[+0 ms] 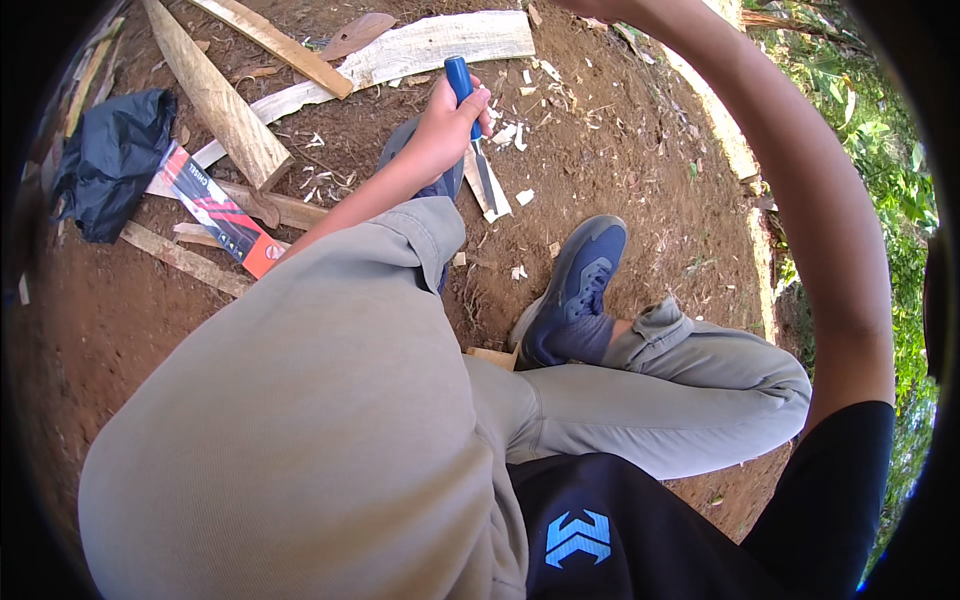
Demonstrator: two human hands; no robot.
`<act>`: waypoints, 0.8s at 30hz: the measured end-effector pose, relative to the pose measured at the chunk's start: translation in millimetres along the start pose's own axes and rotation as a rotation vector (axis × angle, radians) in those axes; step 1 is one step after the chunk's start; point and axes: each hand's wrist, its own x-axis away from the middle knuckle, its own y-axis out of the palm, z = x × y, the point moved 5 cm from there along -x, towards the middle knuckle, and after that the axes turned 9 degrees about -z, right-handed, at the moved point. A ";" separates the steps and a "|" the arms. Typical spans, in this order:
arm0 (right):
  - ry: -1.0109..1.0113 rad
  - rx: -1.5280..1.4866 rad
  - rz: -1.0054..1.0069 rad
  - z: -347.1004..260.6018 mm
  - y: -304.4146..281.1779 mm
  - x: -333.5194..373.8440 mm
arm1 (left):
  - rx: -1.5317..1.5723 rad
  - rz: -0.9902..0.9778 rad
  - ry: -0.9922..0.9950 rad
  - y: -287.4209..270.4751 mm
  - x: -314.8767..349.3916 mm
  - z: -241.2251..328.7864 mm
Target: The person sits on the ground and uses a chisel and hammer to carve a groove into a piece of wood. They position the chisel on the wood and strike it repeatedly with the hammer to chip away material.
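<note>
My left hand (448,132) is closed around the blue handle of a chisel (458,72). Its metal blade points down toward a small pale piece of wood (499,196) beside my shoe; whether the tip touches the wood I cannot tell. My right forearm (755,100) reaches up and away on the right. Only a sliver of my right hand (590,6) shows at the upper edge, and its fingers are out of the picture.
Long boards (440,45) and a tapered plank (215,95) lie on brown soil among wood chips (515,130). At left are a black plastic bag (115,160) and a red-and-black cardboard package (220,210). My blue shoe (590,265) stands nearby. Green plants (880,180) grow at right.
</note>
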 end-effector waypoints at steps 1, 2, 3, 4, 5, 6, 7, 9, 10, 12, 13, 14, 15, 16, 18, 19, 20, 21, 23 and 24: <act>-0.008 0.008 -0.174 -17.2 -0.5 6.0 | -0.008 0.038 -0.003 -10.0 7.5 0.3; -0.019 0.024 -0.349 -29.2 4.7 6.3 | -0.016 0.078 -0.007 -20.0 15.4 0.4; -0.051 0.138 -0.350 -29.7 4.7 10.1 | -0.079 0.021 -0.017 -13.6 13.7 -1.6; -0.027 0.122 -0.242 -25.7 4.8 10.8 | -0.144 -0.032 -0.027 -8.0 12.7 -4.2; -0.006 0.109 -0.134 -19.5 11.3 9.5 | -0.209 -0.082 -0.036 -3.5 12.8 -6.5; 0.012 0.100 -0.022 -13.7 12.9 10.9 | -0.190 -0.081 -0.032 -0.3 10.7 -6.1; 0.002 -0.005 0.033 -7.9 14.7 13.4 | -0.171 -0.079 -0.028 1.8 10.2 -5.5; -0.008 -0.035 0.050 -4.1 3.8 27.6 | -0.096 -0.065 -0.003 0.6 11.4 -1.0; -0.009 -0.054 0.057 -7.0 0.5 37.0 | -0.042 -0.072 0.012 -0.7 11.3 0.6; 0.028 -0.084 0.049 -2.7 1.7 44.3 | 0.065 -0.082 0.043 -3.7 9.9 3.0; 0.043 -0.099 0.045 -2.1 2.2 48.1 | 0.062 -0.063 0.065 -5.7 11.7 4.7; 0.078 -0.132 0.042 -1.2 1.6 55.1 | 0.064 -0.042 0.077 -7.4 15.0 6.4; 0.129 -0.160 0.042 0.1 -2.9 69.1 | 0.072 -0.037 0.091 -2.9 15.9 10.9; 0.164 -0.192 0.037 -0.3 -3.9 76.5 | 0.076 -0.014 0.104 -4.1 19.7 15.2; 0.171 -0.287 0.063 5.4 -2.0 87.2 | 0.120 0.060 0.100 -8.5 26.0 22.2; 0.191 -0.332 0.081 14.4 -1.6 95.1 | 0.135 0.091 0.096 -5.6 26.3 27.0; 0.205 -0.338 0.120 26.6 2.4 103.0 | 0.151 0.121 0.093 -3.5 25.6 28.9; 0.212 -0.348 0.160 41.4 12.8 111.1 | 0.121 0.124 0.109 -4.4 23.1 27.0; 0.107 -0.326 0.318 48.6 22.8 125.7 | 0.175 0.133 0.151 -11.6 22.1 19.5; 0.195 -0.366 0.262 54.7 27.0 136.4 | 0.205 0.127 0.170 -11.7 20.6 17.2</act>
